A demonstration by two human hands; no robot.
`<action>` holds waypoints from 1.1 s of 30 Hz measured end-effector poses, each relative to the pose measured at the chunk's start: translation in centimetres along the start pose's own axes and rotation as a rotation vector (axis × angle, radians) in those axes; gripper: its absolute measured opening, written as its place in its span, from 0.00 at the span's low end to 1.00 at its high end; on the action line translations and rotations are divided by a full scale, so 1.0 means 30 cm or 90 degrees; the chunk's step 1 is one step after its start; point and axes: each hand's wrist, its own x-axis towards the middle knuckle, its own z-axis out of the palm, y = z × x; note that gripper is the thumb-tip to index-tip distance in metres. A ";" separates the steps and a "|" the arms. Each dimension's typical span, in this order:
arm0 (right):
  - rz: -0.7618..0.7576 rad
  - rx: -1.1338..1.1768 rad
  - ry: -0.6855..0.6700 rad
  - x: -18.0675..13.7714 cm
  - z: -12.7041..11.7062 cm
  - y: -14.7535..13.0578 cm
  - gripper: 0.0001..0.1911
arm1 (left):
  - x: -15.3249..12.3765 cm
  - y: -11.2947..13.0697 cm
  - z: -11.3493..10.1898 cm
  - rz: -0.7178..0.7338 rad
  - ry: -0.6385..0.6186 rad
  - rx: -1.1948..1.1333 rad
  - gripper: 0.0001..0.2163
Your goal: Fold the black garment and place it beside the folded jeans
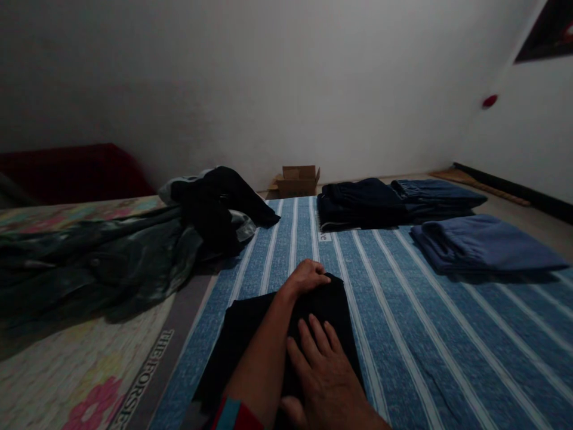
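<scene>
on the striped blue sheet [403, 310], left hand [308, 278] curled gripping black garment [250, 334] edge, right hand [324, 370] flat, fingers spread, pressing it

A black garment [322, 310] lies folded flat on the blue, white-striped sheet [403, 310] of the bed, low in the middle of the view. It forms a rough rectangle, its long sides running away from the viewer and its far edge folded over and slightly raised. The cloth is plain, dark and smooth, and its near end is hidden.
</scene>
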 end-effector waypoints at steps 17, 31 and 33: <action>-0.002 0.011 -0.018 0.002 -0.003 0.002 0.38 | -0.038 0.038 0.011 -0.014 0.049 -0.144 0.13; -0.005 0.018 -0.024 0.010 -0.015 0.002 0.37 | -0.017 0.028 0.029 0.021 0.099 -0.139 0.19; -0.006 0.018 -0.024 0.009 -0.016 0.002 0.38 | -0.015 0.022 0.033 0.026 0.098 -0.142 0.20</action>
